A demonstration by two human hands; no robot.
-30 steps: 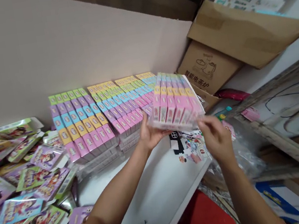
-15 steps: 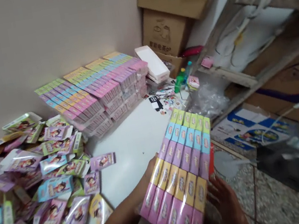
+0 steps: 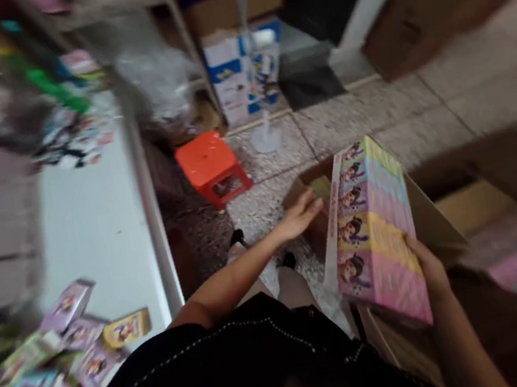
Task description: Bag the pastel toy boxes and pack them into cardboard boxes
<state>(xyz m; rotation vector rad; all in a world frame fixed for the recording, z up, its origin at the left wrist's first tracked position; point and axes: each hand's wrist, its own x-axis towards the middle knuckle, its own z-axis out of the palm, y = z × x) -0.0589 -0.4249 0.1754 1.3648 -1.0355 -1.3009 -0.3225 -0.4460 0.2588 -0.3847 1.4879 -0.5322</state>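
The long shrink-wrapped block of pastel pink, yellow and blue boxes [image 3: 373, 234] runs lengthwise away from the person, its edge clasped in the curled right hand [image 3: 429, 270], while the open left hand [image 3: 299, 214] hovers just beside it, above a brown cardboard carton [image 3: 437, 223].

1. The right hand [image 3: 426, 264] is gripping a block of pastel character boxes [image 3: 373, 234] by its lower edge.
2. The left hand [image 3: 299, 215] is reaching, open, just beside the block, above a cardboard carton [image 3: 437, 223].
3. An orange stool [image 3: 211, 167] is standing on the tiled floor [image 3: 374, 114].
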